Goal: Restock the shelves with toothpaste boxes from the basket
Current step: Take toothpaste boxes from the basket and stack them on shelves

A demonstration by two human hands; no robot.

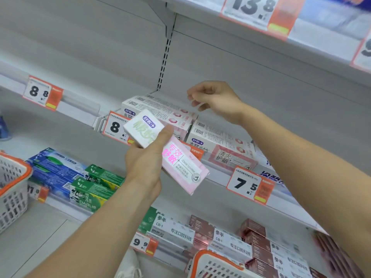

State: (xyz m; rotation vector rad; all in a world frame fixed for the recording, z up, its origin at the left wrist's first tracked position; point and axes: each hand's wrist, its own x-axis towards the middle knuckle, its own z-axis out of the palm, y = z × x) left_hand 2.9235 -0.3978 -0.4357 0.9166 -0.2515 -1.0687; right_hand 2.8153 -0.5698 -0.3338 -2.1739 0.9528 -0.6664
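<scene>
While left hand (143, 165) grips pink-and-white toothpaste box (170, 155) in front of middle shelf (218, 175), thumb lies across box's white end, fingers curl behind. Box tilted, white end up-left past thumb, pink end sticks out down-right below palm. Right hand (215, 100) hovers above shelf, fingers loosely curled, holds nothing, just above back end of white-pink boxes on shelf (160, 109). Second such box (222, 145) lies beside, to right. Basket with orange rim (212, 263) at bottom edge, another basket (14, 183) at left.
</scene>
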